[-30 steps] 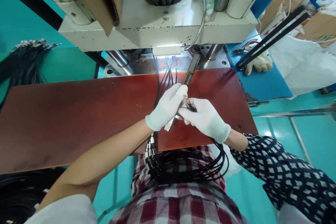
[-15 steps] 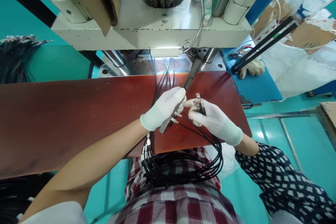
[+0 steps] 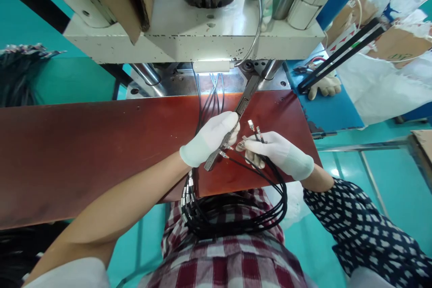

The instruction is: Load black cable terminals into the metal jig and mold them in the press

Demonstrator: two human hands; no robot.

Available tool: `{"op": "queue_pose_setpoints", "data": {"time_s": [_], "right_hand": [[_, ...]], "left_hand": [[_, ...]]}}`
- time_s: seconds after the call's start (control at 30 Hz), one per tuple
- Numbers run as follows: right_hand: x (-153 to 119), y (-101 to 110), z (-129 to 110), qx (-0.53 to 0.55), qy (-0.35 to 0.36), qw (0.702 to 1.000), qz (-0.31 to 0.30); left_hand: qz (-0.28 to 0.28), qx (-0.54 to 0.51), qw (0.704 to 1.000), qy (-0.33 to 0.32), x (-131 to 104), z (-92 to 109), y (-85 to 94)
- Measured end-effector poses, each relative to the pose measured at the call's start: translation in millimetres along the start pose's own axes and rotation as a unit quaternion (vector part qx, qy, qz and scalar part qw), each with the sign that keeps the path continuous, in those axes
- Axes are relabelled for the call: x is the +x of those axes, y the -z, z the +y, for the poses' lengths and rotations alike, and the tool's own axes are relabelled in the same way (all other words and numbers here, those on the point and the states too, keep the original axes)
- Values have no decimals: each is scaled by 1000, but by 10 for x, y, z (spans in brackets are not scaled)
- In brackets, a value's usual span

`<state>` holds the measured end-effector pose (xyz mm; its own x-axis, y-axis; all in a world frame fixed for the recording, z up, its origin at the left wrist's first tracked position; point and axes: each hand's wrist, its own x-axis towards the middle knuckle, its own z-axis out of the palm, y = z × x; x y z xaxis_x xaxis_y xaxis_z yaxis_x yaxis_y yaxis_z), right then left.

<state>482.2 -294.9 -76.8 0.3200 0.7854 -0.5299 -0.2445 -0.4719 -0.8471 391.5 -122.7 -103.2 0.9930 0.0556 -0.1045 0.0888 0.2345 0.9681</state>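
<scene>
My left hand (image 3: 216,135), in a white glove, is closed around a long metal bar (image 3: 246,97) that slants from the press bed down toward me. Metal cable connectors (image 3: 223,153) sit against the bar's lower end, their black cables trailing right. Just to the right, my gloved right hand (image 3: 272,150) pinches several black cables with metal connectors (image 3: 250,124) sticking up past the fingers. Those cables loop down into a black cable coil (image 3: 236,229) on my lap. More connector ends (image 3: 189,191) hang at the table's front edge, left of the bar.
A white press (image 3: 202,47) with a lit tube lamp (image 3: 212,67) stands over the brown table (image 3: 84,153). Thin cables (image 3: 212,96) run out from beneath it. At the right, a glove (image 3: 324,87) lies on a blue surface. A cable bundle (image 3: 20,72) hangs far left.
My right hand has shifted slightly down and away from the left hand. The connectors in its fingers have turned and spread apart. The left hand and bar stay in place.
</scene>
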Motion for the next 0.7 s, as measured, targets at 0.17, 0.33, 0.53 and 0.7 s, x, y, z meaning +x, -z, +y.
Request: {"op": "queue_pose_setpoints", "data": {"time_s": [0.17,0.33,0.53,0.7], "right_hand": [[31,-99,-75,-43,46,997,40],[95,-282,-105,-105,124,975,152],[161,-345,-10,-203,135,944,222],[176,-323,-20,-128,105,969,181]], "left_hand": [[3,28,1000,-10,1,-3,-3],[29,77,996,-24,-23,47,-29],[151,228,960,-66,-58,20,-95],[131,236,961,-60,-54,15,-87]]}}
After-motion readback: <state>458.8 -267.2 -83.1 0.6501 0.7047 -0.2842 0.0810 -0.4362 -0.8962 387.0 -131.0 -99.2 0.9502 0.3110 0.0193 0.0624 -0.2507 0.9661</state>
